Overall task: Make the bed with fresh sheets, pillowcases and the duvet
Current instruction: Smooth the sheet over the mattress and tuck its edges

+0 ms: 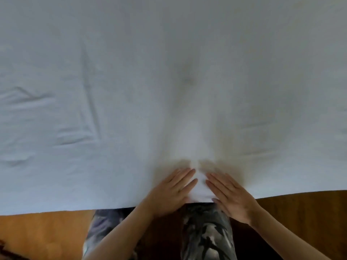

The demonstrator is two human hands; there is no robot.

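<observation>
Because both hands are laid flat at the near edge of the bed, the white sheet [131, 81] stretches away from them to the far side and out to left and right, its long run lying across the view. The left hand [171, 190] and the right hand [230, 196] are spread open, palms down on the cloth, fingers angled toward each other with a small raised fold between them; nothing is pinched. Neither hand is clearly nearer the work. Creases are seen mostly on the left half, so a smoothing stroke outward from the middle appears to be called for. Below the edge, the wooden floor [37, 231] is visible.
</observation>
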